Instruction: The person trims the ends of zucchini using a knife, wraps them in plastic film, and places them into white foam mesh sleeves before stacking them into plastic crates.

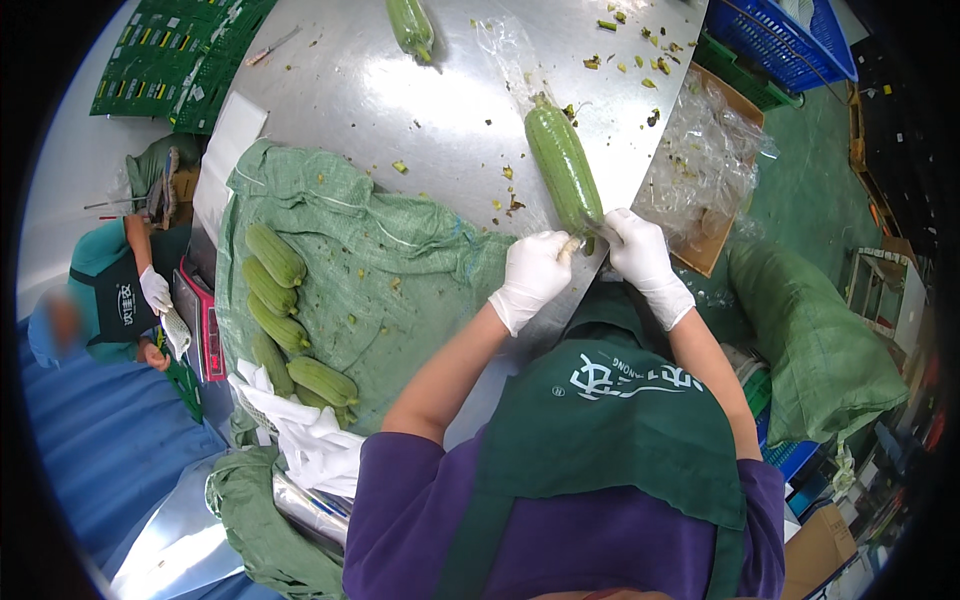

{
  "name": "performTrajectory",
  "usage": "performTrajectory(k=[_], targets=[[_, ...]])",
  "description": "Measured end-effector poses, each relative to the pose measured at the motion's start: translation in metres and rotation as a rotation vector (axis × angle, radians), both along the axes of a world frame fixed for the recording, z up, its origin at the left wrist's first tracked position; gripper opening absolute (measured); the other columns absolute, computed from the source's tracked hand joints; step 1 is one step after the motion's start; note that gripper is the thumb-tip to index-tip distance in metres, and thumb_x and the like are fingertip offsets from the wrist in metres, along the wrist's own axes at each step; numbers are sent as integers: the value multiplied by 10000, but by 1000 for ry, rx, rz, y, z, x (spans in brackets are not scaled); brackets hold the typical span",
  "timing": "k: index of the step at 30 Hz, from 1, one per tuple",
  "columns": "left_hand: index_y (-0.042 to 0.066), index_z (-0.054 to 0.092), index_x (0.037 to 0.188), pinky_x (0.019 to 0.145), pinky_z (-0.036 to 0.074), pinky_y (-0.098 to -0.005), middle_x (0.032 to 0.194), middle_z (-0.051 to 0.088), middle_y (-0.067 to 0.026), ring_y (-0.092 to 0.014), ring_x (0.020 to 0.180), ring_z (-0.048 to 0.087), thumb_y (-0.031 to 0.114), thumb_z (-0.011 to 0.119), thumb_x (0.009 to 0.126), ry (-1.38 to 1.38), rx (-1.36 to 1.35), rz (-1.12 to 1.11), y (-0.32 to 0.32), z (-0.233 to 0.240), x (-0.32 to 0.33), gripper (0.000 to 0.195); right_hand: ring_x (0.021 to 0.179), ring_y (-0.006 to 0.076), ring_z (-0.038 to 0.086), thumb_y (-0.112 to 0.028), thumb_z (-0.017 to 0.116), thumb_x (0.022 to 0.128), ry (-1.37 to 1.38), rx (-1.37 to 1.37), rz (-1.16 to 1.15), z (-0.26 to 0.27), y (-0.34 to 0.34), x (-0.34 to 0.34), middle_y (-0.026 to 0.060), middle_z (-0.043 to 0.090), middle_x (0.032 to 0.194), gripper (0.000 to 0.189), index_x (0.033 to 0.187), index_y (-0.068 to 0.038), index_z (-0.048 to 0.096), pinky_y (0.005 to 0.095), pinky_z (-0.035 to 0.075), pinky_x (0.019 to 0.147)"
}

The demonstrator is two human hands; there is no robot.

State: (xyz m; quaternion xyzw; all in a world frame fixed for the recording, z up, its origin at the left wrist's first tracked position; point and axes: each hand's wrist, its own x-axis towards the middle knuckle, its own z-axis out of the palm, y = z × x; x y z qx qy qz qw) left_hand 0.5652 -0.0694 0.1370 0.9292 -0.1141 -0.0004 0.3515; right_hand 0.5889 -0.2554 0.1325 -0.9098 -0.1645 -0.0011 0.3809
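A long green luffa gourd in clear plastic film lies on the steel table, with loose film trailing past its far end. At its near end, my gloved left hand is curled around a small pale object, possibly a handle. My gloved right hand pinches at the same end, beside a greyish sliver that may be a blade; the fingers hide the details. Another wrapped gourd lies at the table's far side. Several unwrapped gourds rest on a green woven sack to the left.
Trimmings and a knife lie on the table. To the right are a cardboard box of crumpled plastic, a blue crate and a full green sack. At left, a co-worker holds a netted item by a red scale.
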Motion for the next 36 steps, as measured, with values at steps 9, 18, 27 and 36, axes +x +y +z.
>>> performTrajectory(k=[9, 18, 27, 36], targets=[[16, 663, 814, 575, 468, -460, 710, 618, -222, -399, 652, 613, 243, 610, 889, 415, -366, 287, -24, -11, -8, 244, 734, 242, 629, -121, 678, 834, 392, 313, -257, -7, 9, -13, 134, 628, 819, 183, 989, -26, 666, 336, 495, 703], [13, 632, 719, 570, 475, -412, 669, 606, -191, -352, 625, 611, 178, 606, 883, 96, -63, 0, -1, -6, 1, 234, 766, 367, 624, -34, 637, 804, 178, 153, -126, -10, 9, -7, 184, 616, 817, 87, 890, -19, 638, 376, 499, 681], [13, 616, 702, 573, 466, -431, 683, 601, -186, -369, 643, 599, 178, 604, 878, 73, -45, -128, 13, -9, 5, 241, 692, 359, 576, -49, 653, 813, 108, 167, -67, -6, 10, -8, 175, 544, 745, 134, 767, -4, 536, 381, 467, 628], [60, 537, 817, 557, 462, -404, 708, 504, -91, -302, 617, 552, 210, 693, 831, -52, -45, 80, 6, 19, -6, 217, 715, 287, 624, -95, 687, 802, 45, 176, -192, 13, 15, -16, 93, 582, 890, 163, 924, -83, 580, 347, 500, 614]])
